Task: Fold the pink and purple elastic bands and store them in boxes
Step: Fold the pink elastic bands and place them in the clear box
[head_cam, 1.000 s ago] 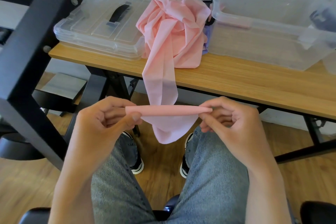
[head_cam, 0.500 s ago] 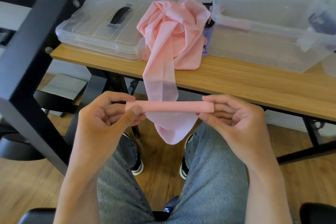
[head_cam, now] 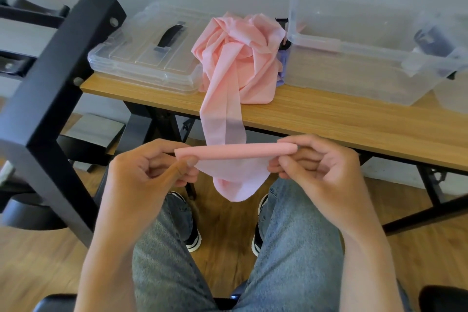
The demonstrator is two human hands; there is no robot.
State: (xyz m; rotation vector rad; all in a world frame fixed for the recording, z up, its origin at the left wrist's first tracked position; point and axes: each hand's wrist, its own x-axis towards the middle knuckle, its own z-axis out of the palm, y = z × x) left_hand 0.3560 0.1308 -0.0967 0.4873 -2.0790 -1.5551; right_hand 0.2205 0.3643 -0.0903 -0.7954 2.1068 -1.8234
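Pink elastic band [head_cam: 229, 78] lies mostly in a loose heap on the bench [head_cam: 329, 119], with one strip running off the front edge and down to the person's lap, where its end is wound into a tight roll [head_cam: 235, 151]. The left hand [head_cam: 152, 172] pinches one end of that roll between thumb and fingers; the right hand [head_cam: 316, 162] pinches the other end the same way, so the roll is held level between them, just in front of the bench edge.

Judging by the heap, most of the pink band is not yet rolled, and only a sliver of the purple band [head_cam: 283, 68] shows, tucked behind the pink pile. The open box [head_cam: 354, 63] on the right looks to have plenty of room; the closed box [head_cam: 149, 58] on the left keeps its lid on. A black frame [head_cam: 58, 88] crowds the left side, while the space over the knees is free for working.
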